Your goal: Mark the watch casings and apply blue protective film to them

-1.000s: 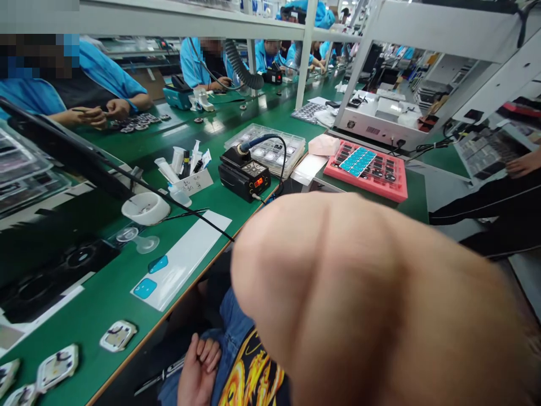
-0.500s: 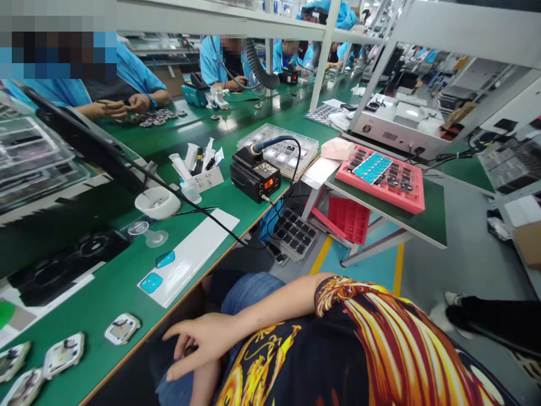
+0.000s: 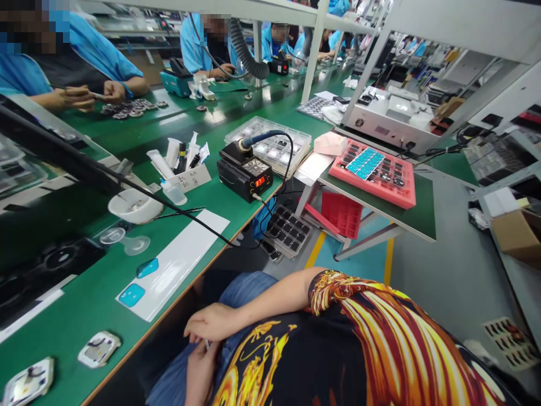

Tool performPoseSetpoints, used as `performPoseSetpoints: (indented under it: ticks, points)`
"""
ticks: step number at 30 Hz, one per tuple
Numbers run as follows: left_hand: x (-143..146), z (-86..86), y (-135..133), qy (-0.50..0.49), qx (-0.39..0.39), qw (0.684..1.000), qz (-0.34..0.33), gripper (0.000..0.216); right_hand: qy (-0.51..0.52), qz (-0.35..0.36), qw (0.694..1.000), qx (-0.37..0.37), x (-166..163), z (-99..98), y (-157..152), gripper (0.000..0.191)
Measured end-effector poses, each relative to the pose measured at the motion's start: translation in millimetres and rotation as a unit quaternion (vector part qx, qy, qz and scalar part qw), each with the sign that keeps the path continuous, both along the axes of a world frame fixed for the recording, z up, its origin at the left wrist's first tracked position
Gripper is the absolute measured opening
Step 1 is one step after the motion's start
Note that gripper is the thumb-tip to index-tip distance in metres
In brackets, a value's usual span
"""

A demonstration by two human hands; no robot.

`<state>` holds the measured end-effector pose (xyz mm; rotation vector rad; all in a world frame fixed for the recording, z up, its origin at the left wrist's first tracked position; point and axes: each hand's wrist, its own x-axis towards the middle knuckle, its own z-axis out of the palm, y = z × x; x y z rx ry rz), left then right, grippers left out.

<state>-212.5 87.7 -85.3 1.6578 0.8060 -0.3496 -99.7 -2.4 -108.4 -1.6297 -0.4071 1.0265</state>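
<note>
Over my lap, my right hand [image 3: 213,322] has its fingers curled down over my left hand [image 3: 201,363]. A small pale bit shows between the two hands, too small and covered to name. The left fingers are mostly hidden under the right hand. On the green bench [image 3: 169,115] beside them lie a white watch-case-like part [image 3: 98,348] and another such part [image 3: 29,380]. A white glossy sheet [image 3: 181,254] carries two blue rounded stickers, one of them a near sticker [image 3: 132,294].
A soldering station [image 3: 245,177] stands on the bench by a white bowl [image 3: 134,206] and a holder of syringes [image 3: 194,177]. A pink foam tray [image 3: 397,189] rests on a side table. Co-workers in blue sit across the bench. A black cable [image 3: 169,204] crosses in front.
My right hand has closed from spread fingers and come together with my left hand. The view has shifted, so the bench items appear farther left.
</note>
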Motion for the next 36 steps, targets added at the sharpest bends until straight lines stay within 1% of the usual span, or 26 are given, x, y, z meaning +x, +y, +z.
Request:
performPoseSetpoints:
  ticks: [2, 4, 6, 8, 9, 11, 13, 15, 18, 20, 24, 28, 31, 33, 34, 36]
  points:
    - [-5, -13.4, 3, -0.005, -0.03, 0.999, 0.019, 0.074, -0.016, -0.048, 0.998, -0.04, 8, -6.4, -14, 0.022]
    - [-7, -23.6, 4, -0.025, -0.075, 0.995, 0.064, 0.067, -0.034, -0.068, 0.995, -0.069, 12, -10.7, -24, 0.022]
    - [-6, -30.2, 5, -0.046, -0.13, 0.98, 0.14, 0.059, -0.054, -0.06, 0.993, -0.085, 11, -12.4, -28, 0.022]
    - [-4, -35.1, 9, -0.047, -0.188, 0.954, 0.228, 0.049, -0.081, -0.041, 0.991, -0.099, 6, -12.6, -28, 0.028]
    - [-2, -37.7, 12, -0.049, -0.196, 0.943, 0.265, 0.045, -0.097, -0.031, 0.989, -0.104, 3, -12.8, -27, 0.032]
    - [0, -43.9, 21, -0.049, -0.208, 0.926, 0.312, 0.038, -0.128, 0.001, 0.986, -0.106, 1, -13.9, -26, 0.035]
    - [1, -51.1, 29, -0.044, -0.215, 0.916, 0.337, 0.035, -0.151, 0.034, 0.983, -0.098, 0, -15.7, -25, 0.037]
    - [1, -57.9, 33, -0.043, -0.217, 0.912, 0.346, 0.037, -0.165, 0.054, 0.981, -0.087, 0, -17.3, -25, 0.033]
    - [0, -64.7, 33, -0.054, -0.216, 0.913, 0.342, 0.043, -0.165, 0.056, 0.982, -0.071, -2, -18.6, -28, 0.028]
    - [0, -66.3, 31, -0.064, -0.218, 0.916, 0.33, 0.046, -0.148, 0.045, 0.986, -0.063, -2, -19.3, -28, 0.03]
    - [2, -62.6, 28, -0.091, -0.235, 0.919, 0.303, 0.047, -0.07, 0.002, 0.996, -0.058, 6, -21.8, -24, 0.036]
    - [0, -53.8, 24, -0.124, -0.245, 0.917, 0.288, 0.051, 0.011, -0.09, 0.994, -0.055, 18, -22.1, -19, 0.038]
    - [-5, -43.8, 19, -0.148, -0.222, 0.922, 0.279, 0.058, 0.058, -0.142, 0.988, -0.028, 21, -15.2, -20, 0.041]
    - [-9, -31.6, 15, -0.172, -0.184, 0.928, 0.273, 0.058, 0.096, -0.142, 0.985, 0.009, 20, -4.2, -25, 0.048]
    - [-12, -22.7, 13, -0.185, -0.162, 0.932, 0.267, 0.057, 0.117, -0.131, 0.984, 0.033, 17, 3.7, -29, 0.052]
    - [-18, 2.2, 7, -0.208, -0.121, 0.939, 0.245, 0.052, 0.159, -0.095, 0.979, 0.081, 12, 24.3, -39, 0.062]
